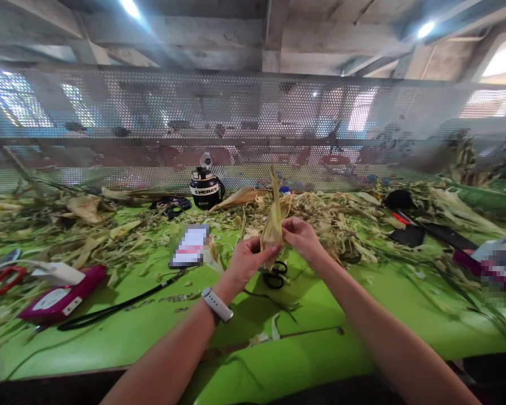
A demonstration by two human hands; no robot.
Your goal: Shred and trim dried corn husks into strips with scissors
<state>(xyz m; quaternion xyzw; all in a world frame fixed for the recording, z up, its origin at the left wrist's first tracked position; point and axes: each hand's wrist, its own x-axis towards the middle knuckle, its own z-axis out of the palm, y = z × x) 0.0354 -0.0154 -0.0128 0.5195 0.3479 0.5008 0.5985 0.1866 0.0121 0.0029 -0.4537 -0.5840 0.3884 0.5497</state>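
A pale yellow-green corn husk (272,226) stands upright between my two hands, its narrow tip pointing up. My left hand (248,260) grips the husk near its base, thumb across the front; a white watch band circles that wrist. At the husk's right edge, my right hand (300,235) pinches it with thumb and fingers. Black-handled scissors (275,277) lie on the green table just below the hands, their blades not visible. Another husk piece (213,256) lies to the left of my left hand.
Husk scraps (333,219) are heaped along the back of the green table (143,337). A black bottle (206,190) stands before a perforated metal screen (236,112). To the left lie a phone (189,246) with a black strap, a magenta power strip (63,295) and red-handled scissors (2,283).
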